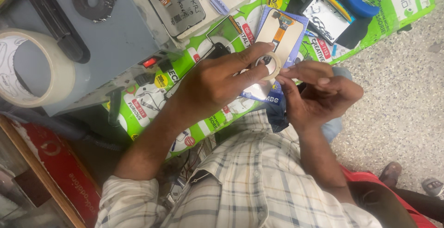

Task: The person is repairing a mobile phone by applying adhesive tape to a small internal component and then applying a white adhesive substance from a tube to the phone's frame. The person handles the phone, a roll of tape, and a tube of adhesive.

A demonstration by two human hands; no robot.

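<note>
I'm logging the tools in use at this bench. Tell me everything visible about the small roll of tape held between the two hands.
The small tape roll is a narrow ring of pale cream, papery-looking tape with an open round core. It is held above the green printed mat, in front of a phone display panel. The left hand pinches it, fingers across its top and face; the right hand meets its right edge with its fingertips. Whether a strip is peeled loose cannot be told.

Grey machine [111, 38] left, bare floor [397, 98] right.
</note>
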